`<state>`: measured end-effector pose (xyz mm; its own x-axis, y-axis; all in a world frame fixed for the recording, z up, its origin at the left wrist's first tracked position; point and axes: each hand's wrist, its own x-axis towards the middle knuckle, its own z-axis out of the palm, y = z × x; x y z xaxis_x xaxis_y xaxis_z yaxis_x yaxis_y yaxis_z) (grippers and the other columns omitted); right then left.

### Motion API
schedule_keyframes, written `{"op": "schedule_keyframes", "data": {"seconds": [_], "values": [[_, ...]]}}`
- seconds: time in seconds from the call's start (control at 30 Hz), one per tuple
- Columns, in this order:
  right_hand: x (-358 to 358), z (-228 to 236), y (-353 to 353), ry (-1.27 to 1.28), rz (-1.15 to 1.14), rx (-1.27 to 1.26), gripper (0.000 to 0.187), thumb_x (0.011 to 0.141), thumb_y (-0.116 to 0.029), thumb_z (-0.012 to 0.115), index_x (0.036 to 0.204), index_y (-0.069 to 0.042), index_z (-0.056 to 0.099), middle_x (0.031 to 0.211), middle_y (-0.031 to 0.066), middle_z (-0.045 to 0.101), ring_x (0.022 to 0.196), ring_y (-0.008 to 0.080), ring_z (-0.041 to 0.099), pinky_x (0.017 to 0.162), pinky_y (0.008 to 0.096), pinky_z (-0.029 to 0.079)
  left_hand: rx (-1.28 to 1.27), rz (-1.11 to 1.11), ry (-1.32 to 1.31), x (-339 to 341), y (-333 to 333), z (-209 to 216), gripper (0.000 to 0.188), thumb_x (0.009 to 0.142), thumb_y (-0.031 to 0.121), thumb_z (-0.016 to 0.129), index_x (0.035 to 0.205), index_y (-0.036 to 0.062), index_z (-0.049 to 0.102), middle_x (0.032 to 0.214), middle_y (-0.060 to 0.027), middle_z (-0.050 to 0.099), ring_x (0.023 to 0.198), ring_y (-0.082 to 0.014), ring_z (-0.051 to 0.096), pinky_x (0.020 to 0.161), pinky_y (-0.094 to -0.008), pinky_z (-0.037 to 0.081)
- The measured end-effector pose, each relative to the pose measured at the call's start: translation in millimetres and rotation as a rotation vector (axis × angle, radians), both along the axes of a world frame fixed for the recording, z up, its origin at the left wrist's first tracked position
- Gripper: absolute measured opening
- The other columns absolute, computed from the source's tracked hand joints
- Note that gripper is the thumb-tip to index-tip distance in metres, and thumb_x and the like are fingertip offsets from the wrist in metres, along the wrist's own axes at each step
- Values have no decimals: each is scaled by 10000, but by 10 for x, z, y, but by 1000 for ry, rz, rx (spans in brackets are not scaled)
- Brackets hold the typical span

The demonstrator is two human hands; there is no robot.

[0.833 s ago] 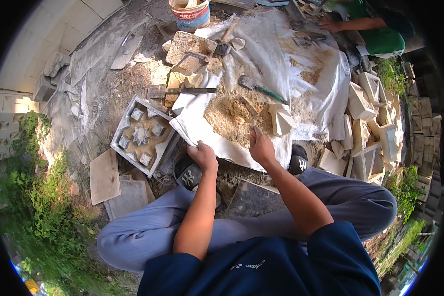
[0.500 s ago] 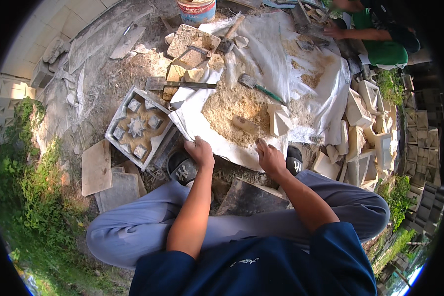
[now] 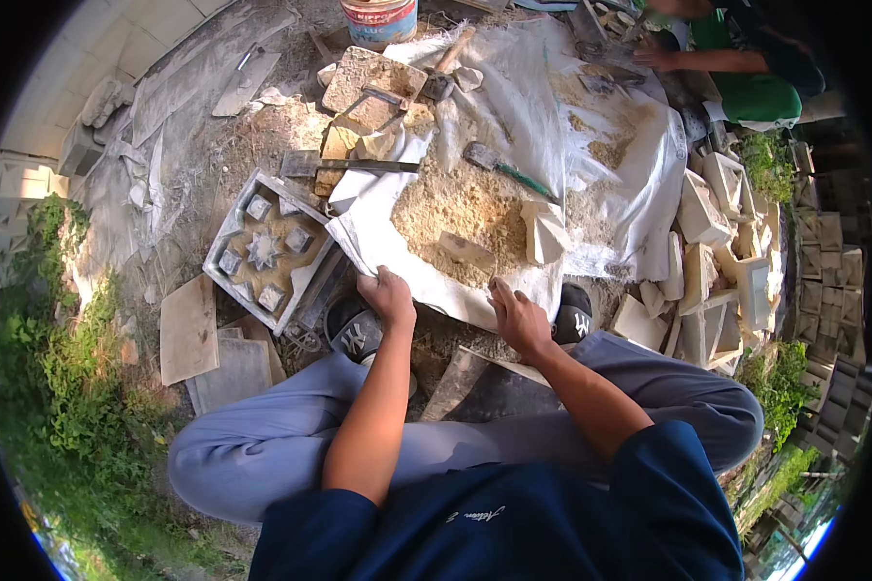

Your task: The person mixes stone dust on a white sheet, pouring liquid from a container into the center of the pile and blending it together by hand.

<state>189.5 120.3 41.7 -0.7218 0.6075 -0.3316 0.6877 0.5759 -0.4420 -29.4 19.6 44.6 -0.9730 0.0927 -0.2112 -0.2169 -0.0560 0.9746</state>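
pinching white sheet [image 3: 383, 242] in fingers of left hand [image 3: 389, 298]; can't tell if gripping tan slab [image 3: 466, 250], on sand [image 3: 431, 218], with half-curled right hand [image 3: 521, 320]. could spill sand by tugging sheet unevenly.

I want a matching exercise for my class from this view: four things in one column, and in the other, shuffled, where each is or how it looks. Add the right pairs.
Column one
1. Left hand
2. Green-handled tool
3. Hexagonal frame
4. Bucket

Column two
A. Cut off by the top of the picture, red and blue on its side
B. Gripping the near edge of the white sheet
C. Left of the white sheet, with a star shape in its middle
D. Lying just beyond the sandy heap

Right pairs: 1-B, 2-D, 3-C, 4-A
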Motion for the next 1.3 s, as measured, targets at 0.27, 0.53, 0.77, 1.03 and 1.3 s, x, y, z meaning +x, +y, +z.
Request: {"op": "schedule_keyframes", "data": {"seconds": [0.27, 0.53, 0.77, 1.03, 1.3], "values": [[-170, 90, 88, 72, -39, 45, 385, 1020, -343, 504, 1367, -175, 500, 914, 250, 677, 735, 472, 667, 634, 552, 540, -122, -50, -13, -61, -72, -3, 341, 918, -45, 404, 1203, -197, 511, 1165, -279, 639, 1041, -314, 641, 918, -384, 489], [-226, 14, 279, 48, -54, 52, 363, 1000, -319, 531, 1321, -150, 539, 880, 254, 702, 753, 474, 671, 649, 561, 530, -61, 10, 31, 42, -115, -101, 375, 880, -58, 391, 1200, -194, 532, 1168, -278, 649, 1033, -328, 655, 913, -396, 498], [-200, 81, 205, 41, -126, -23, 305, 991, -318, 526, 1237, -150, 594, 882, 266, 699, 813, 494, 663, 742, 577, 523, -72, 32, 60, -6, -66, -48, 364, 877, -44, 405, 1175, -191, 554, 1138, -279, 662, 1022, -340, 657, 906, -403, 498], [-499, 372, 338, 28, -155, -223, 345, 1009, -350, 471, 1208, -102, 604, 998, 310, 679, 951, 508, 640, 836, 590, 490, -128, -12, 23, 9, -149, 43, 374, 876, -44, 398, 1186, -197, 541, 1172, -281, 641, 1062, -337, 645, 933, -399, 491], [-1076, 530, 458, -63, -223, -159, 401, 1004, -366, 451, 1128, -35, 642, 1027, 317, 679, 1003, 502, 640, 909, 562, 494, -233, 23, 46, 26, -182, -44, 366, 887, -22, 417, 1187, -184, 550, 1141, -286, 657, 1028, -368, 657, 913, -412, 496]]}}
